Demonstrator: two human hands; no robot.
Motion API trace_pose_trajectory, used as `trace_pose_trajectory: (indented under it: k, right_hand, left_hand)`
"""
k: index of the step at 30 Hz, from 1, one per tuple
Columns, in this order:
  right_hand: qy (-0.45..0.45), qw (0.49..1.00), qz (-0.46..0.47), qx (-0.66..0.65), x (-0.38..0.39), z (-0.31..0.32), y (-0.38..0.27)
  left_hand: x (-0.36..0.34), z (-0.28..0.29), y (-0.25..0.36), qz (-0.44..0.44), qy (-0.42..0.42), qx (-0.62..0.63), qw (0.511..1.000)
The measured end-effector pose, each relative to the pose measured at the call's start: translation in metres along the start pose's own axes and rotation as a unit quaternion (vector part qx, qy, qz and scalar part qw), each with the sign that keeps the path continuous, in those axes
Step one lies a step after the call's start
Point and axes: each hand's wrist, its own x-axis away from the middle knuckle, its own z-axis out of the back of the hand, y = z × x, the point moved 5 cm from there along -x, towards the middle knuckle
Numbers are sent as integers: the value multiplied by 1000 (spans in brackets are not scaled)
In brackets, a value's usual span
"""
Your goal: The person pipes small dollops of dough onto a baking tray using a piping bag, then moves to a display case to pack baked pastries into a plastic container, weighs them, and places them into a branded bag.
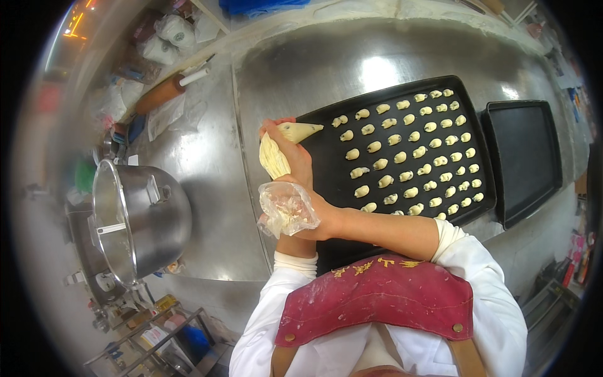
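A: Head view, our only one. Step in hand?

B: Piping, we'd judge. We see the left hand [300,164] wrapped around the filled front of a piping bag [273,156], its tip over the upper-left part of the large black tray [323,179].

A: Right hand?

B: We have the right hand [316,215] clenched on crumpled clear plastic that looks like the bag's rear end, that forearm crossing over the left one. Some fingers are hidden; we can't tell their exact placement.

A: Next move calls for?

B: Our judgement: tip low beside the nearest dabs, lined up with the rows, one even squeeze, clean break. The pale dabs [394,139] sit apart in rough rows right of the tip, dark flecks in many. The right forearm hides some of the near side, so we skip a count.

A: Surface?

B: Shiny steel worktop [210,232], seam running left of the tray. We log a second black tray [524,157] just beside the first, on the right, and a steel bowl [164,217] at left with a white-handled tool [112,229] in it.

A: Room?

B: Rolling pin [160,94] and plastic bags upper left, metal rack [201,320] lower left, red apron [377,301] on the wearer. Edges blur; we leave those untagged.
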Motion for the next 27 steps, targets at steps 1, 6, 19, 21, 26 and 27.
trace_pose_trajectory:
  k: [1,6,19,21,26,27]
  right_hand:
    - [-4,1000,4,10,0,0,2]
    - [-26,997,51,46,0,3,2]
    - [-76,996,-1,36,2,9,6]
    - [-74,997,20,16,5,8,-3]
    - [-52,996,59,-52,14,3,-23]
    - [-63,996,49,-37,16,2,-22]
  left_hand:
    - [-1,-1,0,-4,-2,-5,1000]
    - [4,-3,3,-1,2,-12,1000]
    - [3,2,12,-70,-23,-260,963]
    - [5,2,18,-124,-42,-216,968]
    - [7,6,8,-40,-60,43,996]
    - [8,8,2,4,-45,59,997]
